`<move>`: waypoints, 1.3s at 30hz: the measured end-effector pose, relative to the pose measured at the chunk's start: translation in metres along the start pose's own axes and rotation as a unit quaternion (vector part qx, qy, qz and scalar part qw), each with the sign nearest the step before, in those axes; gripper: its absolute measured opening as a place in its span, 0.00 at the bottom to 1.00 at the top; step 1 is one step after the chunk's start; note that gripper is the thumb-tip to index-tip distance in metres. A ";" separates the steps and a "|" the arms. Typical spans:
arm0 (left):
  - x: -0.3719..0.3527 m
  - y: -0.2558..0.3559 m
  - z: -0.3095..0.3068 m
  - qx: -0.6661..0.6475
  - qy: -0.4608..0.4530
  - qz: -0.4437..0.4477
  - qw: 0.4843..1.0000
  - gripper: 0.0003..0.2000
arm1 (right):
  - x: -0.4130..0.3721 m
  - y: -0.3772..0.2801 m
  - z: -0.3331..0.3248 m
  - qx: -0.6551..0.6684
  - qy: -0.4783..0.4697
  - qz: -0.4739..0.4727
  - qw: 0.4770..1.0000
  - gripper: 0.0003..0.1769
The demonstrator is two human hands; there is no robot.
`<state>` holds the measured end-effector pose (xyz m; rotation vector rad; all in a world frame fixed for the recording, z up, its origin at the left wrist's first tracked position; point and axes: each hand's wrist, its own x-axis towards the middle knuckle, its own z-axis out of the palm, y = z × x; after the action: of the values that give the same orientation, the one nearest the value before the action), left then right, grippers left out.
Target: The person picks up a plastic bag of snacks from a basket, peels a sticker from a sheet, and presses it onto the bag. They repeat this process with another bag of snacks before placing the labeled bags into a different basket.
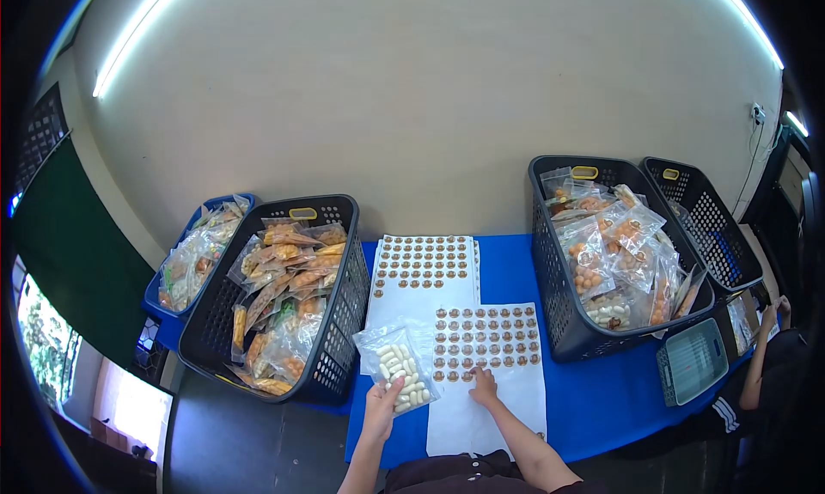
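Observation:
My left hand (381,405) grips a clear bag of white oblong snacks (400,367) by its lower edge, just above the near edge of the blue table (507,271). My right hand (484,386) rests fingertips down on the near sticker sheet (486,339), at its lowest row of round brown stickers. A second sticker sheet (425,266) lies farther back, partly under the near one.
A black basket (339,322) of bagged snacks stands at left, with a blue bin (168,301) of bags beyond it. At right stand a black basket (559,314) of bags, an almost empty black basket (713,228) and a teal tray (692,361). Another person's arm (756,365) shows at far right.

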<state>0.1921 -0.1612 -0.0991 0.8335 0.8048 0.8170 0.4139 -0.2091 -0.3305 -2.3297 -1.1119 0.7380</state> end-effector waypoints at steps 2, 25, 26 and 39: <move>-0.003 -0.001 0.005 0.012 -0.009 -0.001 1.000 0.14 | 0.005 0.005 0.000 -0.016 -0.038 -0.015 0.999 0.28; -0.005 -0.006 -0.003 0.038 0.002 0.021 0.999 0.13 | -0.007 0.003 -0.004 0.000 0.015 -0.055 0.998 0.28; -0.006 -0.004 -0.001 0.034 -0.001 0.015 0.999 0.14 | -0.008 0.001 -0.005 -0.010 0.013 -0.053 0.998 0.28; -0.006 -0.009 0.004 0.042 0.007 0.014 0.999 0.15 | -0.006 -0.001 -0.001 -0.033 0.017 -0.046 0.998 0.27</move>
<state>0.1959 -0.1717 -0.1033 0.9168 0.8452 0.8193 0.4102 -0.2134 -0.3277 -2.3187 -1.2357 0.6361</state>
